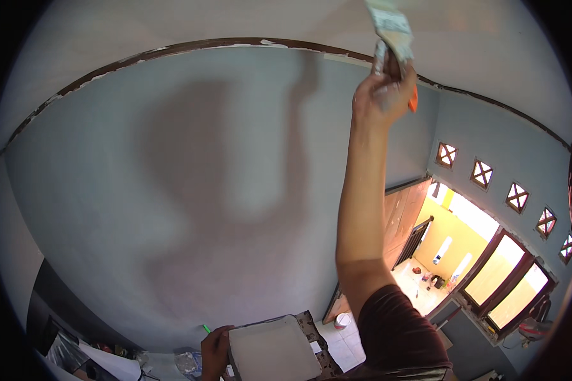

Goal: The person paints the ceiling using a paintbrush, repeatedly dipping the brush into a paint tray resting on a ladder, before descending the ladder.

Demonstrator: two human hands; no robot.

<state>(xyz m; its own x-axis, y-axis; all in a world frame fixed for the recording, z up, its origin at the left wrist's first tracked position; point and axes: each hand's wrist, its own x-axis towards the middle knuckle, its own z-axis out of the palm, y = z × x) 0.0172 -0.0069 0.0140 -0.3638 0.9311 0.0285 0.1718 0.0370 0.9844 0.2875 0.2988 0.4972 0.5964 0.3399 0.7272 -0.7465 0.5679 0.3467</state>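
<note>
My right hand (382,96) is raised high, closed around the handle of a paintbrush (393,30). The brush points up near the whitish ceiling; its broad bristles look coated with pale paint, and an orange handle end shows below my fingers. Whether the bristles touch the ceiling is unclear. Low in the picture, my left hand (217,353) grips the left edge of a square tray (260,322) with a smooth off-white surface, likely paint. A thin green stick (206,329) pokes up beside my left fingers.
A grey-blue wall (254,146) meets the ceiling at a dark trim strip (260,42). Below, a white tub (342,320) stands on pale floor tiles. On the right are a wooden door (403,213) and windows (497,267); plastic-wrapped items (187,363) lie lower left.
</note>
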